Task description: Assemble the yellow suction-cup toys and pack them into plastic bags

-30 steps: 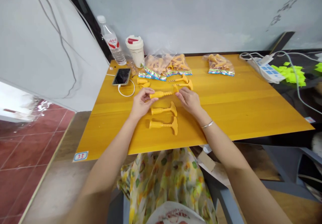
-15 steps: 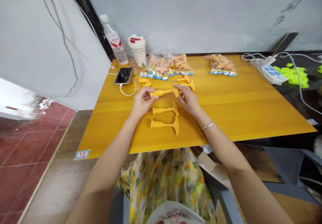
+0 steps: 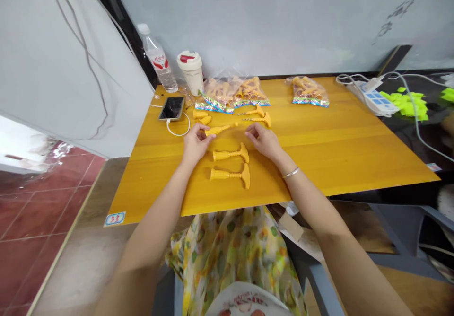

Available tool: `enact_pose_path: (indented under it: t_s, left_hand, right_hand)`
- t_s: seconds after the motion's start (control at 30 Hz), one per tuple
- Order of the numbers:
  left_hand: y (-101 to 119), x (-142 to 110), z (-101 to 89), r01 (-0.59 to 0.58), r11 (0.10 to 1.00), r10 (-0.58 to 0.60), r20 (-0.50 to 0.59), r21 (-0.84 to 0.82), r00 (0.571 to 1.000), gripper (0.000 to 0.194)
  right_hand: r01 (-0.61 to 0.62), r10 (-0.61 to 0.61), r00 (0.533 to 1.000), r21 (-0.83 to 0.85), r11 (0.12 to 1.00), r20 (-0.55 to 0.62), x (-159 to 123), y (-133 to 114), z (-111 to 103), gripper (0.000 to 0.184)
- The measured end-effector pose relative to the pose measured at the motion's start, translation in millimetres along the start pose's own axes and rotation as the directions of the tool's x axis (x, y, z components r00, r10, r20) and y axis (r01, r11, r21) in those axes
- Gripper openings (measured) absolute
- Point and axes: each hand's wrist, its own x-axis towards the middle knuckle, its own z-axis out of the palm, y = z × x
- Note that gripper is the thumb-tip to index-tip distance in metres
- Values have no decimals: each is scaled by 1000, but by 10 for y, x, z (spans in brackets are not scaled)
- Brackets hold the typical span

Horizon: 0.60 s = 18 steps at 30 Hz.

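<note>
On the honey-yellow wooden tabletop [image 3: 340, 150], the right hand [image 3: 263, 141] has let go, fingers open, clear of the ribbed yellow plastic stem [image 3: 222, 129], which lies at the left hand's [image 3: 196, 143] curled fingers (gripping or just touching, hard to tell).

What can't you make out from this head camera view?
In the head view:
The end of the yellow plastic piece is hidden behind the left hand.
The wrinkled film of the plastic bag blurs its contents, so they can't be counted.
The phone screen is too small to read.
The white printed item is cut off by the bottom edge.
</note>
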Motion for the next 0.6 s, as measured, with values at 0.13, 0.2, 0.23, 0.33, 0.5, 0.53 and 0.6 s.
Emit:
enact_pose_path:
  t_s: [0.13,0.2,0.23,0.33,0.5,0.53,0.6]
  left_hand:
    - [-11,2,-16,3,997,-6,35,75,999,26]
    - [-3,-4,-16,-8,994,2,62,108,998,25]
    - [3,-7,-16,-17,992,8,77,123,997,25]
    - [25,-17,-15,-51,985,29,136,164,990,25]
    - [73,-41,-25,-130,979,89,243,158,966,15]
    - [87,-48,-30,-144,977,100,263,156,960,13]
    - [120,-59,-43,-170,973,115,309,158,944,12]
  right_hand:
    - [222,-225,951,37,974,210,-19,-33,5,14]
    - [287,-292,921,55,956,260,-25,-30,29,12]
    - [293,-298,915,61,954,273,-27,-25,41,12]
    - [285,-296,908,82,955,296,-31,-15,56,13]
    - [288,-305,907,99,952,292,-40,-25,7,24]
    - [286,-301,916,95,954,266,-35,-12,-8,32]
    - [265,-271,951,59,963,148,-8,56,-37,42]
